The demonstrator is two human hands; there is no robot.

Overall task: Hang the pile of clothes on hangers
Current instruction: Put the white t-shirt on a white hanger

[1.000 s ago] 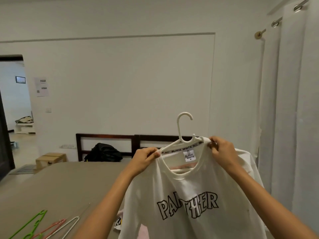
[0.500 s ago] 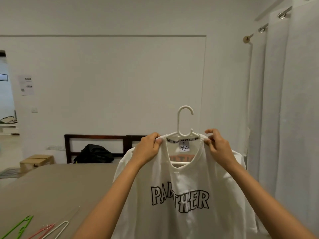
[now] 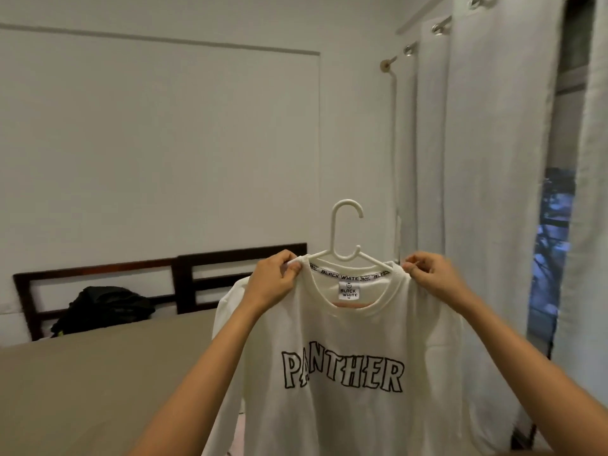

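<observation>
Head view: compared with one second ago, the white PANTHER shirt sits level on the white hanger and faces the curtain at 2 o'clock, away from the bed at 8 o'clock. This garment appears ready for hanging. The left hand and right hand each have their fingers clamped on a shoulder seam beside the collar. The shirt hangs mid-air at 6 o'clock.

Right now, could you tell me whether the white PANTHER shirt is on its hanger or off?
On. Arms of the white hanger pass inside the collar of the PANTHER shirt, hook upright above.
</observation>
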